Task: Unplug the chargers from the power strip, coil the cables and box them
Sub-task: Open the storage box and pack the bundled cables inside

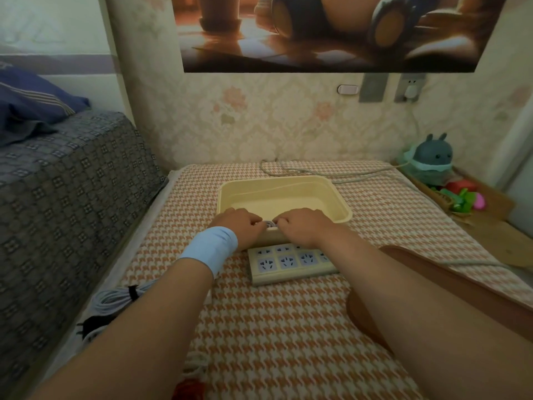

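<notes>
The grey cable (pixel 269 224), mostly hidden, is at the near rim of the cream plastic box (pixel 341 202). Your left hand (pixel 240 228) and right hand (pixel 302 228) meet there, each grip pinching it with curled fingertips. The power strip (pixel 288 262) lies on the houndstooth-covered bench (pixel 274 327), touching the box's near wall, its visible sockets empty. A tied white cable bundle (pixel 115 298) lies at the bench's left edge, beside your left forearm.

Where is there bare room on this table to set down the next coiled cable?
Free: the cloth left of the tub, the cloth between tub and toys, and the near stretch before the power strip. Crowded: the tub's near rim, where left hand and right hand pinch a small grey thing; the left edge, with a bundled cable.
</notes>
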